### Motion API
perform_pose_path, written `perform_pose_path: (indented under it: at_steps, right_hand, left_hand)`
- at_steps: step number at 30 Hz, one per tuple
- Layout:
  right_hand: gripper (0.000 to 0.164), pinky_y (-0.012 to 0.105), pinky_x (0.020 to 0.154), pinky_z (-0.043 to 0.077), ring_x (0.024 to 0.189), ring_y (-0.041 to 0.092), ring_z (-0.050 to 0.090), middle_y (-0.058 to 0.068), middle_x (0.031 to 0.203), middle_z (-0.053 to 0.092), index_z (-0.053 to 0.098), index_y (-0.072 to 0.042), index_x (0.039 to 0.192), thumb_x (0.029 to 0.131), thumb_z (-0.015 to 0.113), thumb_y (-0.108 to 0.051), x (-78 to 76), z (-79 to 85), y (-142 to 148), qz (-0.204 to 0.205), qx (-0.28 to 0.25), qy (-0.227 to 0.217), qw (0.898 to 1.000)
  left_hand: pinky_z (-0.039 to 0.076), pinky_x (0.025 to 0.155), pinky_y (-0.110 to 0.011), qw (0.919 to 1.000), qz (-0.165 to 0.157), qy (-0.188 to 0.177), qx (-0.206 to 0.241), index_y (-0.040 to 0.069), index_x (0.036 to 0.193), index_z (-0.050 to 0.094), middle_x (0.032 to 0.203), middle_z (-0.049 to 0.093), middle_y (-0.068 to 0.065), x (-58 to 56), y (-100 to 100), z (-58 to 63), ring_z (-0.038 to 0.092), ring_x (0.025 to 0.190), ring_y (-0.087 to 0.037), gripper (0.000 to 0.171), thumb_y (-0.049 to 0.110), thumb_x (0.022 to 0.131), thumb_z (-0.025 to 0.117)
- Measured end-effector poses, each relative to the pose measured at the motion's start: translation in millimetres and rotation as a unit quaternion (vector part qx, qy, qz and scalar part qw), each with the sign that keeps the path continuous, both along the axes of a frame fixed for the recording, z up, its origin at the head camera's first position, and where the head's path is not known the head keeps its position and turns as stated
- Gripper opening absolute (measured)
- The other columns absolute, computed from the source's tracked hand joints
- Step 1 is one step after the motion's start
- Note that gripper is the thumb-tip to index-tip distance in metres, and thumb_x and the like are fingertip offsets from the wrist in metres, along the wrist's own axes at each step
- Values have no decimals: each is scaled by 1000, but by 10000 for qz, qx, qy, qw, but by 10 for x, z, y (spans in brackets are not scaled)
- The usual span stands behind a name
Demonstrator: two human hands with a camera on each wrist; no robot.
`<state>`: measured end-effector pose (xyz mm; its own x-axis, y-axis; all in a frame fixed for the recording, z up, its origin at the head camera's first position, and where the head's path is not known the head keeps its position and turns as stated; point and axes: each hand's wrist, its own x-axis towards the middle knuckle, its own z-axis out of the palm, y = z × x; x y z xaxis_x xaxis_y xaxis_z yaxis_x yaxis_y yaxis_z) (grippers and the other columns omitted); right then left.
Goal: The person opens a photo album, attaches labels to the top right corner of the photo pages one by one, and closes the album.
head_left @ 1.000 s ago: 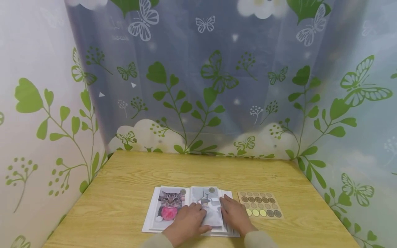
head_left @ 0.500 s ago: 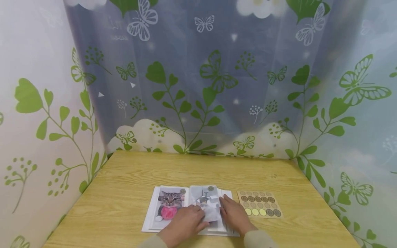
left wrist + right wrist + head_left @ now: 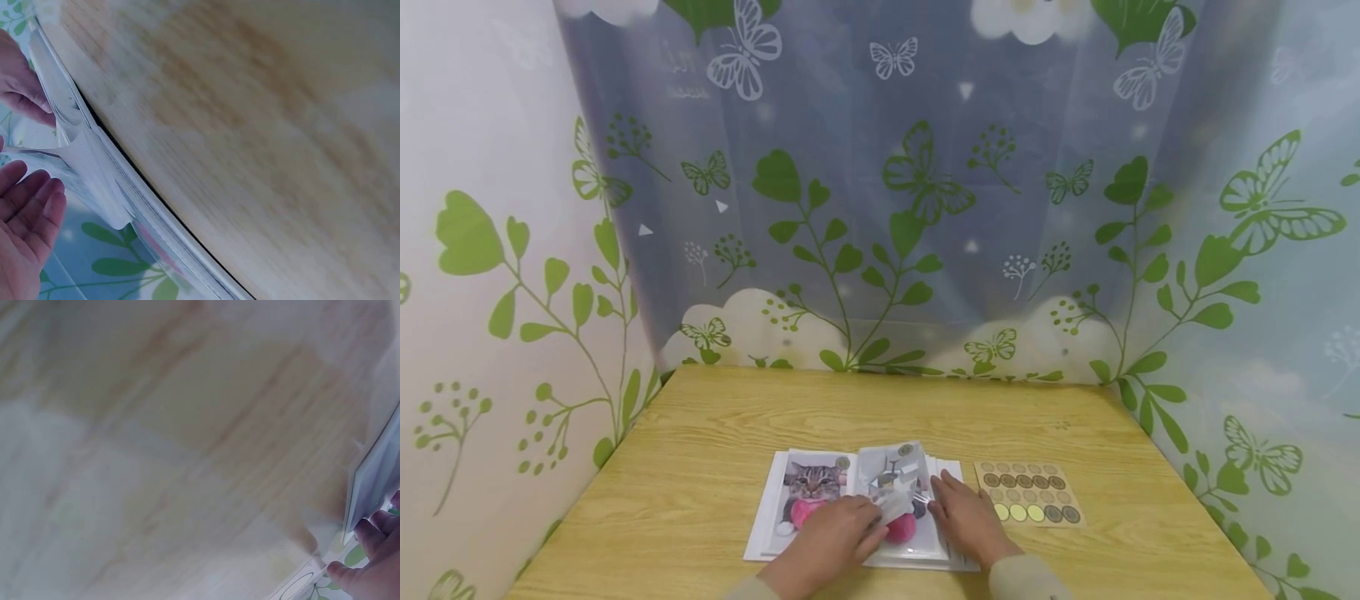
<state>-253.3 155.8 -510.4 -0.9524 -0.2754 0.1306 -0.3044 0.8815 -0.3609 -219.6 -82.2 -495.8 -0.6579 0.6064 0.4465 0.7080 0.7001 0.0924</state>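
An open photo album (image 3: 760, 525) with white covers lies near the table's front. Its left page bears a cat picture (image 3: 814, 483) with pink on the chest. My left hand (image 3: 835, 537) pinches the near part of a glossy grey page (image 3: 889, 467), which is lifted and curled leftward; another picture with pink shows beneath. In the left wrist view the page (image 3: 94, 169) bends up off the stack, the left hand's other fingers (image 3: 37, 212) loosely extended and the pinching fingertips mostly out of frame. My right hand (image 3: 972, 517) rests at the album's right edge, fingers extended.
A tan sheet of round stickers (image 3: 1028, 493) lies right of the album, partly behind the right hand, with several yellow circles in its near row. The wood-grain table (image 3: 880, 408) extends back to a curtain (image 3: 1000, 275) printed with leaves and butterflies.
The left hand has drawn back slightly leftward, lifting and curling the grey page more and uncovering the pink picture below. The right hand has stayed at the album's right edge.
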Motion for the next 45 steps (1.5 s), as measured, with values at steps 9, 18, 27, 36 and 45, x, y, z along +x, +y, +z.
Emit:
perform_pose_path:
  at_steps: [9, 18, 27, 36, 45]
  right_hand:
    - [45, 73, 105, 26, 132, 41, 47, 21, 144, 50, 56, -1, 137, 99, 57, -25, 4, 8, 2, 3, 92, 30, 10000]
    - [45, 73, 105, 26, 131, 40, 47, 20, 144, 51, 56, -2, 137, 99, 58, -26, 6, -13, 13, -3, 167, 41, 9999]
    - [46, 73, 107, 22, 134, 40, 45, 20, 146, 48, 54, -2, 139, 99, 57, -26, 5, -13, -1, -47, 74, -71, 9999]
    - [48, 73, 107, 21, 135, 39, 44, 19, 147, 47, 53, -2, 141, 100, 56, -26, -15, -13, 1, -73, 104, -117, 9999]
    - [47, 73, 107, 21, 135, 38, 44, 19, 147, 47, 52, -2, 141, 100, 55, -25, -14, -11, 0, -96, 114, -135, 9998]
  left_hand:
    - [57, 74, -32, 9980, 70, 38, 619, 7, 101, 72, 91, 71, -1, 49, -39, -11, 67, 82, -16, 14, 13, 92, 64]
    - [55, 65, -29, 9903, 472, 45, 1302, 10, 86, 72, 80, 69, 2, 92, -107, -58, 65, 73, -13, 7, 13, 91, 67]
    - [47, 55, -25, 9728, 784, -428, 2136, 13, 77, 66, 70, 60, 9, 151, -201, -81, 50, 62, -2, 12, 7, 88, 68]
    - [34, 46, -17, 9446, 1171, -1105, 2861, 13, 70, 64, 57, 48, 16, 173, -252, -46, 35, 51, 2, 20, 5, 87, 67]
    - [37, 48, -18, 9026, 1878, -1951, 3347, 12, 63, 58, 55, 47, 11, 202, -272, 8, 40, 52, -2, 27, 6, 89, 63]
